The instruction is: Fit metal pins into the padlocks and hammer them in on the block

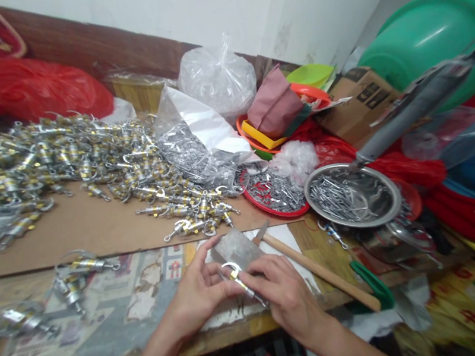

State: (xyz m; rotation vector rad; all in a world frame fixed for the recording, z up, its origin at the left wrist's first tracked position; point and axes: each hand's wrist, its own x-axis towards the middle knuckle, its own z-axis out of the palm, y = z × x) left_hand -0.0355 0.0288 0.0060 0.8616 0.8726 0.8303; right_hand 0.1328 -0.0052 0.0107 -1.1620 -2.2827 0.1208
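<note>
Near the table's front edge, a small metal hook fitting (236, 274) with a curved end and a yellow band is held between both hands. My left hand (201, 289) pinches it from the left, thumb against its side. From the right, my right hand (284, 288) grips its shaft, fingers closed. Just beyond the fingers lies a grey metal block (237, 247) on white paper. A hammer's wooden handle (324, 272) slants to the right of my right hand. Several similar fittings (71, 282) lie apart at the left.
Many fittings (79, 149) are heaped on cardboard (69, 228). A steel bowl (378, 210) and a red tray (286, 213) hold metal parts at the right. Behind them are a clear bag (217, 79), a carton (356, 105) and a green basin (427, 39).
</note>
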